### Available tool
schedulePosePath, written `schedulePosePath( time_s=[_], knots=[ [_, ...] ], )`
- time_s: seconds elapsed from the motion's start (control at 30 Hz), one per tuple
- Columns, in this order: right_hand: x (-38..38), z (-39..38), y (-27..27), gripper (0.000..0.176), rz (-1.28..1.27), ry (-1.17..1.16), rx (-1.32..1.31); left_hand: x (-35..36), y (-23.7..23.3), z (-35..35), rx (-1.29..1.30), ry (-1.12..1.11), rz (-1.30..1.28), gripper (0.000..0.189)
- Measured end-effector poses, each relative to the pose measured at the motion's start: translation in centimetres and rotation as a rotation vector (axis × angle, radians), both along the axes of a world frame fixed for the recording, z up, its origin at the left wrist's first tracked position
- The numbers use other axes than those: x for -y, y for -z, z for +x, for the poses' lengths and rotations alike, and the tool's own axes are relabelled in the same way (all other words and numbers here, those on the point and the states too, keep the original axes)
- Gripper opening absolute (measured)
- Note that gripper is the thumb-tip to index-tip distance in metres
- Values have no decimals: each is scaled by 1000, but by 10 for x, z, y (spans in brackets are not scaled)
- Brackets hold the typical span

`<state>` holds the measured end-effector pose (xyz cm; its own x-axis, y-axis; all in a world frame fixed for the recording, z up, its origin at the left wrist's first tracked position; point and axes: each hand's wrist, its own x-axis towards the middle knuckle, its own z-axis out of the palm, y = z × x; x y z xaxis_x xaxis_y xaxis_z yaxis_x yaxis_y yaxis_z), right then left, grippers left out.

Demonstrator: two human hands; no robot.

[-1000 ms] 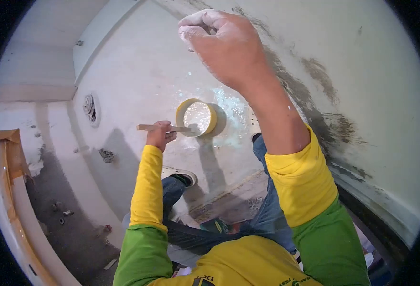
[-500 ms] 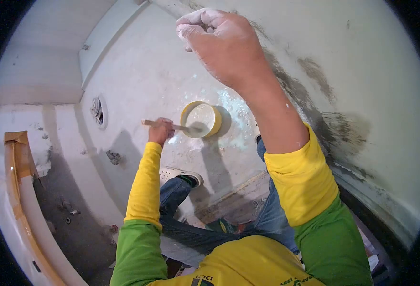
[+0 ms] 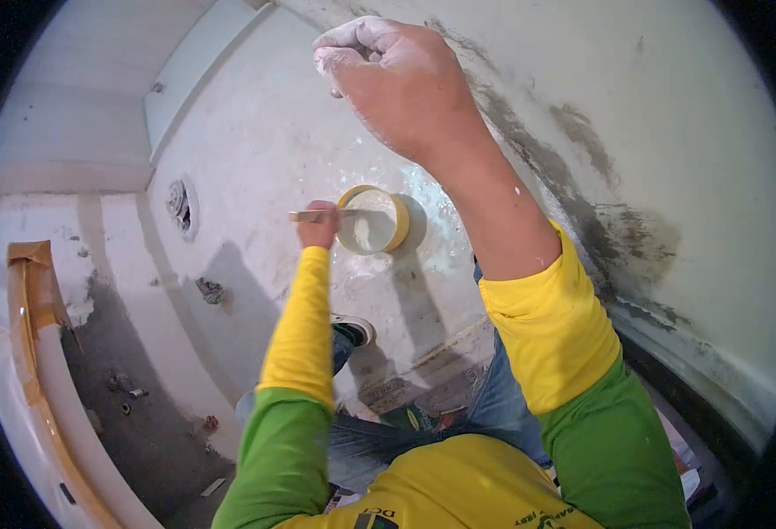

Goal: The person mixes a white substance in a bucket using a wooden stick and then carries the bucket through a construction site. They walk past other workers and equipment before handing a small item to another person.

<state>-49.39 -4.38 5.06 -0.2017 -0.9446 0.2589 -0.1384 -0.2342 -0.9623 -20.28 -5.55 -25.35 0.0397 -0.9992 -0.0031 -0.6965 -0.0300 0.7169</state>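
We note the left hand [image 3: 319, 227] fingers pinching a flat wooden stick [image 3: 302, 215]. Over the last second it slid right, and its tip now crosses the rim of the round yellow tub [image 3: 398, 231] of glossy white paste, which sits on the curved white shell [image 3: 256, 132]. The right hand [image 3: 397, 84], chalk-dusted, stays fisted above; we cannot tell if it holds anything.

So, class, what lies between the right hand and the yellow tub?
Nothing: in the head view, only bare white wall with glossy specks separates the right hand from the tub.
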Motion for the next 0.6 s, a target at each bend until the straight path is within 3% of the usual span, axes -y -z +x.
schedulePosePath(
  time_s=[0.03,0.07,0.13,0.17,0.23,0.27,0.33,0.4,0.47,0.53,0.57,0.6],
  knots=[
    [0,1,-2,26,7,1,1,-7,30,-8,-368,-3,-9,18],
    [1,2,-4,26,4,0,0,-25,9,-33,-469,66,33,16],
    [1,6,-4,26,22,-4,41,-47,-22,-46,245,358,-92,13],
    [1,6,-2,26,22,-6,46,-47,-22,-34,250,357,-90,13],
    [1,4,0,26,-42,0,40,-35,-19,19,-290,142,475,10],
    [1,2,-2,26,-46,5,37,-21,-15,43,20,464,147,11],
    [-3,2,-5,26,43,-4,18,3,-16,34,-145,15,399,13],
    [3,4,5,26,16,5,-17,-4,3,1,-482,-85,107,13],
    [5,6,3,26,-22,15,-52,-20,8,-23,-472,-22,32,12],
    [-2,7,-7,25,32,-25,48,-48,-4,-33,62,359,-187,12],
    [0,6,-5,25,31,-28,50,-51,-5,-23,65,356,-188,12],
    [1,5,-2,25,5,-28,66,-51,-5,-1,-152,250,89,13]
  ],
)
